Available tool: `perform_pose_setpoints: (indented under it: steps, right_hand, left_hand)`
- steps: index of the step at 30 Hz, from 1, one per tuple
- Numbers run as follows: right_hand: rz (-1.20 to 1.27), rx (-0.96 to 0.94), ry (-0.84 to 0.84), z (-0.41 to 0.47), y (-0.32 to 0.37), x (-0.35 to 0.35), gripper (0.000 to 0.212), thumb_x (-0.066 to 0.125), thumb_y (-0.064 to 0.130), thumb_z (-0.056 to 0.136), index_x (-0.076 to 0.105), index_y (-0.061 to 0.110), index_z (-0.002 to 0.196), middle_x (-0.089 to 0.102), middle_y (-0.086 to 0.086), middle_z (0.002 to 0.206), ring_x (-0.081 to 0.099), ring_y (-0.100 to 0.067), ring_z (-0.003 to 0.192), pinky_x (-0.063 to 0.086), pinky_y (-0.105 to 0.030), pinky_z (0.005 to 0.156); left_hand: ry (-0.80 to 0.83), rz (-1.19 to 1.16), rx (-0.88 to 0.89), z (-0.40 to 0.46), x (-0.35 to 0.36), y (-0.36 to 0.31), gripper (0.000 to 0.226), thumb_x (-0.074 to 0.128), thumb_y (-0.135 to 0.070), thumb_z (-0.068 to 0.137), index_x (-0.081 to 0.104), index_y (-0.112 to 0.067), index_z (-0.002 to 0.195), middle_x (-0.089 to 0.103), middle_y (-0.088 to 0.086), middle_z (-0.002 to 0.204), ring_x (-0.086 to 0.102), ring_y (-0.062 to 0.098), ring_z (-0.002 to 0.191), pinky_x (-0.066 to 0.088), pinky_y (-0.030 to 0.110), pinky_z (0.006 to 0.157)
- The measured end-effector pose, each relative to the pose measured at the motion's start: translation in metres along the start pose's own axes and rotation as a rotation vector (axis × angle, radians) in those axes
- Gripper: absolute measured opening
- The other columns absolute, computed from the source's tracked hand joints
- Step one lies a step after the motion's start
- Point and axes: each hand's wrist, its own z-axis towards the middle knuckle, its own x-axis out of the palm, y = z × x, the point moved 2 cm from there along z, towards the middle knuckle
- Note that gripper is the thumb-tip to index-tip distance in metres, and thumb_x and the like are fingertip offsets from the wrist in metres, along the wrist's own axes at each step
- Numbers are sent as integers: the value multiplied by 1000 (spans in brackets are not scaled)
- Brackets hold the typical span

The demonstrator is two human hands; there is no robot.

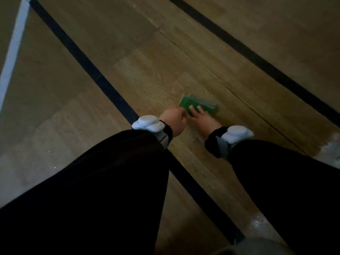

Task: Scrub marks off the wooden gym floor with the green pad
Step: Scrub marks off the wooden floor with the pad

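Green pad [199, 105] flat on floor [165, 61], under right hand [200, 115] fingers.

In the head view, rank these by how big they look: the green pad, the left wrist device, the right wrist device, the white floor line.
1. White floor line, longest by far.
2. Green pad.
3. Left wrist device and right wrist device: they look alike, so no ranking. The pad lies farther from the camera, so its lead is unsure.

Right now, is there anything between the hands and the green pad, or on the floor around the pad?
Nothing visible. The right hand lies flat on the green pad, and the left hand pinches its near corner. The wooden floor around the pad shows only painted lines and board seams.
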Motion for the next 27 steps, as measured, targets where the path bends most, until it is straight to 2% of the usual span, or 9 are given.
perform_pose_setpoints:
  steps: [3, 5, 8, 10, 13, 17, 21, 23, 27]
  right_hand:
    - [29, -9, 120, 6, 17, 2, 54, 22, 19, 108, -2, 19, 156, -12, -1, 163, -10, -23, 152, 3, -41, 124]
    - [-15, 42, 165, 7, 20, -10, 55, 23, 10, 107, -1, 23, 156, -14, 1, 163, -10, -21, 152, 7, -41, 124]
    - [-78, 75, 247, 3, 17, -36, 58, 26, 4, 106, 3, 22, 156, -12, -1, 164, -6, -21, 152, 12, -42, 122]
    - [-58, 143, 232, 3, 10, -59, 54, 30, 10, 105, 11, 18, 156, -2, -5, 164, 2, -24, 152, 16, -42, 121]
    - [-95, 253, 183, -5, 5, -107, 51, 42, 22, 100, 33, 13, 150, 22, -10, 160, 22, -27, 148, 22, -40, 120]
    - [-3, 355, 156, -24, 18, -168, 51, 34, 18, 104, 20, 10, 153, 13, -12, 162, 18, -27, 149, 23, -38, 119]
    - [-97, 275, 144, -34, 31, -201, 51, 31, 18, 105, 18, 13, 154, 11, -8, 162, 16, -25, 149, 22, -38, 119]
    - [-154, 203, 154, -27, 31, -182, 51, 31, 18, 105, 18, 14, 154, 10, -5, 163, 14, -23, 150, 17, -36, 121]
    - [-296, -19, 254, -3, 40, -107, 57, 28, 18, 106, -1, 19, 156, -15, -3, 163, -10, -24, 151, 2, -41, 124]
  left_hand:
    - [51, 19, 58, 16, -24, 1, 34, 38, -16, 99, 53, -10, 129, 55, 15, 129, 57, 32, 107, 44, 32, 78]
    - [53, 72, 99, 29, -45, 4, 35, 37, -16, 100, 52, -10, 131, 56, 15, 129, 57, 32, 108, 40, 30, 75]
    - [24, 121, 150, 44, -79, 5, 35, 39, -18, 99, 54, -10, 130, 55, 13, 134, 56, 29, 116, 44, 32, 89]
    - [10, 131, 190, 50, -108, 2, 35, 41, -18, 98, 54, -11, 129, 55, 11, 136, 53, 29, 121, 43, 34, 97]
    - [28, 137, 244, 44, -160, 0, 36, 41, -18, 98, 53, -11, 131, 54, 11, 136, 53, 29, 122, 43, 35, 98]
    - [-10, 133, 283, 40, -211, -7, 36, 41, -19, 98, 52, -10, 132, 53, 12, 137, 52, 30, 122, 42, 35, 98]
    - [-76, 105, 314, 47, -261, -26, 36, 39, -19, 99, 51, -10, 132, 52, 11, 137, 53, 29, 120, 43, 34, 96]
    - [-88, 95, 307, 58, -266, -29, 36, 39, -20, 99, 51, -11, 132, 52, 11, 138, 54, 29, 119, 44, 34, 95]
    - [-16, 86, 286, 92, -237, -14, 35, 40, -20, 99, 52, -11, 131, 53, 11, 136, 54, 28, 118, 43, 32, 91]
